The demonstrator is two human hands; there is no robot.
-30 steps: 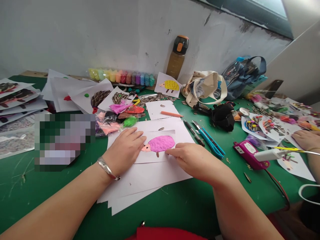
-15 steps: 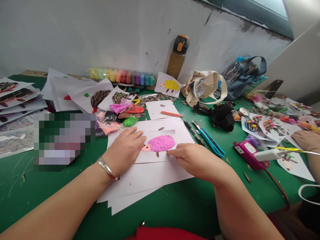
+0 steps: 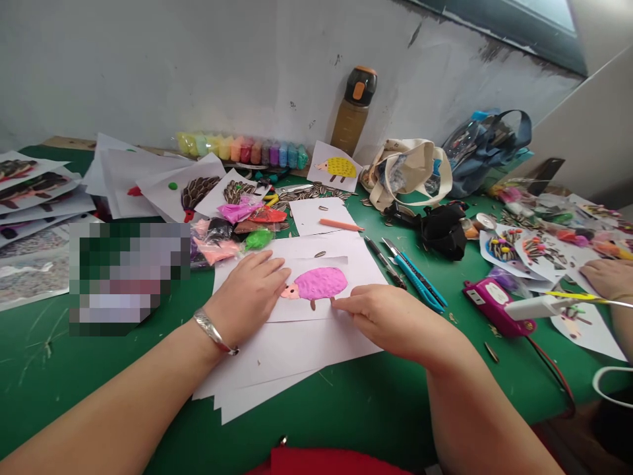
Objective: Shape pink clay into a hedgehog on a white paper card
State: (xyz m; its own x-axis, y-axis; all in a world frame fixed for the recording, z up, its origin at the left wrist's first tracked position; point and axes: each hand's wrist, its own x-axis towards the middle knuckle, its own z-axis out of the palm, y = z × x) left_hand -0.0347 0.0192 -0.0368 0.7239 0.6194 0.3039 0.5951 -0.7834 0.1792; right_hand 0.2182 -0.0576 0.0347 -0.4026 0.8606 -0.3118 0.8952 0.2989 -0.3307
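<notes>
On the stacked white paper (image 3: 277, 349) lies a smaller sheet with a hedgehog picture: a purple clay body (image 3: 321, 284), a pink face (image 3: 287, 292) and short brown legs (image 3: 312, 305). My left hand (image 3: 252, 284) rests flat on the papers at the left, fingers stretched beside the face, holding nothing. Reaching in from the right, my right hand (image 3: 380, 315) has its index finger extended, its tip touching the rear leg (image 3: 333, 303) under the body. Its other fingers curl underneath and are partly hidden. A sunflower seed (image 3: 320, 254) lies above the picture.
Right of the paper are a pen (image 3: 386, 262) and a blue cutter (image 3: 414, 276). An orange clay tool (image 3: 341, 225), bagged clay (image 3: 232, 231) and a seed pile (image 3: 316, 192) lie behind. Another person's hand (image 3: 606, 276) is at far right, near a magenta power strip (image 3: 497, 307).
The view shifts slightly. Both hands keep nearly the same places, with my right index fingertip still at the rear leg, which shows a little more now.
</notes>
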